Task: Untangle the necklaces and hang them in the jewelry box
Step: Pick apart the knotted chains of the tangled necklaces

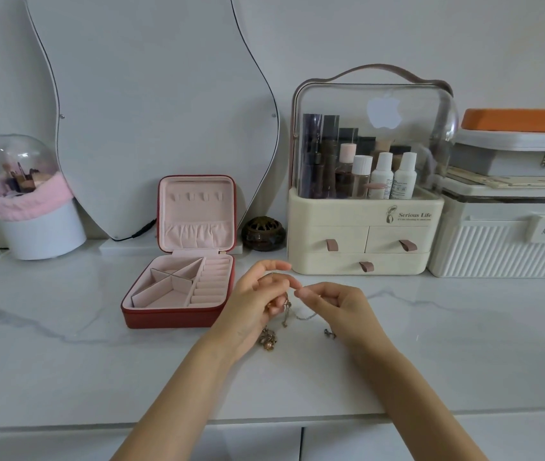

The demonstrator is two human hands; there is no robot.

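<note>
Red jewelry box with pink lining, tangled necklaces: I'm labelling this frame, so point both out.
Red jewelry box with pink lining (171, 319): head view, red front wall.
Tangled necklaces (267, 337): head view, gold cluster lying on the white marble-patterned counter.

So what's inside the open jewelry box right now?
The jewelry box shows only pink dividers, ring rolls, bare lid hooks; no necklaces. The gathered lid pocket hides its contents.

Home vanity, mirror (151, 104), cosmetics organizer (364, 207), marble counter (65, 344)
</note>
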